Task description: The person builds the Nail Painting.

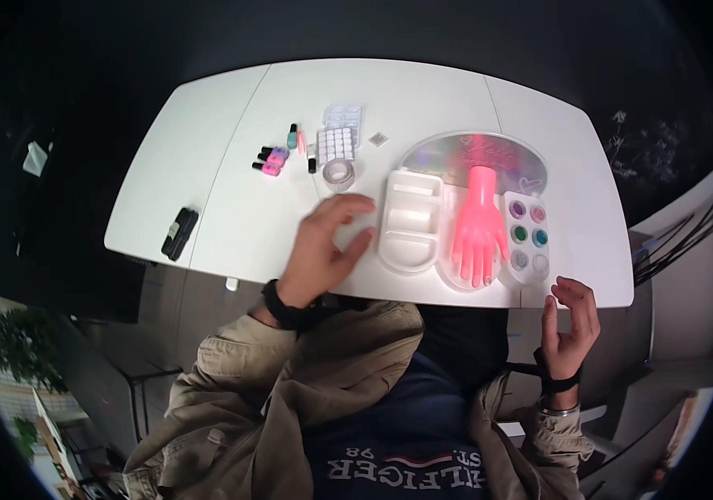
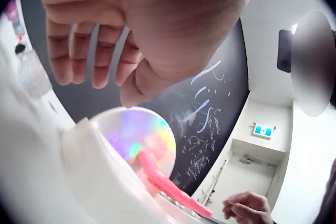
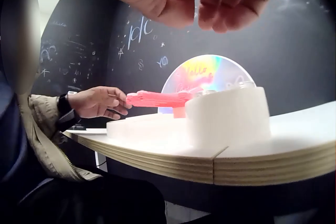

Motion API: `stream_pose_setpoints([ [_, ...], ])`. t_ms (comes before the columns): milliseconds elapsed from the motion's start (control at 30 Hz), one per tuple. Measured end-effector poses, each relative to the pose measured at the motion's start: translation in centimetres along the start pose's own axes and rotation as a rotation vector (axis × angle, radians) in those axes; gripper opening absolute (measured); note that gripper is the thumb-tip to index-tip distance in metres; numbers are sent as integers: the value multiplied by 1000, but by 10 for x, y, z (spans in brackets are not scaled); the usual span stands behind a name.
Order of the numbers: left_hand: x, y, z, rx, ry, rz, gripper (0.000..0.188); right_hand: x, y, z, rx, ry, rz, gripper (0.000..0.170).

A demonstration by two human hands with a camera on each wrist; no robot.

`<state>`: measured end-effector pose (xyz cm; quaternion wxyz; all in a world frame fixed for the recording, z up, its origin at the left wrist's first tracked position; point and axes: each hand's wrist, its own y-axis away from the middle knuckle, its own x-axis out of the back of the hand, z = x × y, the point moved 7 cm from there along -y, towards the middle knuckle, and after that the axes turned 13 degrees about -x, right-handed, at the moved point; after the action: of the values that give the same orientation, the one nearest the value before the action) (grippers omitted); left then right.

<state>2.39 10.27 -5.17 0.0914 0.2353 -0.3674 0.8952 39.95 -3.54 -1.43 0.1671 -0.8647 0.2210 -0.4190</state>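
Note:
My left hand (image 1: 317,252) hovers over the near part of the table, just left of a white tray (image 1: 414,232) with three compartments. Its fingers are relaxed and hold nothing. Right of that tray, a pink practice hand (image 1: 480,221) lies palm-side unseen, fingers toward me, on a white base. Beside it a white stand (image 1: 529,223) carries several small pots of coloured glitter. Off the table's front right edge is my right hand (image 1: 571,323), loosely curled and holding nothing. A shiny rainbow half-round panel (image 3: 210,69) stands behind the pink hand.
Farther left are several nail polish bottles (image 1: 271,168), a roll of tape (image 1: 338,173), a box of small white pieces (image 1: 337,143) and a tiny square (image 1: 378,139). A black case (image 1: 180,233) lies near the left edge of the white table (image 1: 240,225).

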Motion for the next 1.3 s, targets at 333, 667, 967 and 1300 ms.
stream_pose_setpoints([
  [333,16,-60,-78,-96,-522,-209,47,-7,5,-18,312,-189,57,21],
  [667,-11,-57,-90,34,-546,-350,35,-7,6,-4,328,-250,15,21],
  [967,-39,-74,27,-123,-123,-447,36,-15,3,-2,320,-231,-16,20],
  [1300,-69,-55,31,-237,-223,-505,39,-16,3,-6,309,-220,-32,22],
])
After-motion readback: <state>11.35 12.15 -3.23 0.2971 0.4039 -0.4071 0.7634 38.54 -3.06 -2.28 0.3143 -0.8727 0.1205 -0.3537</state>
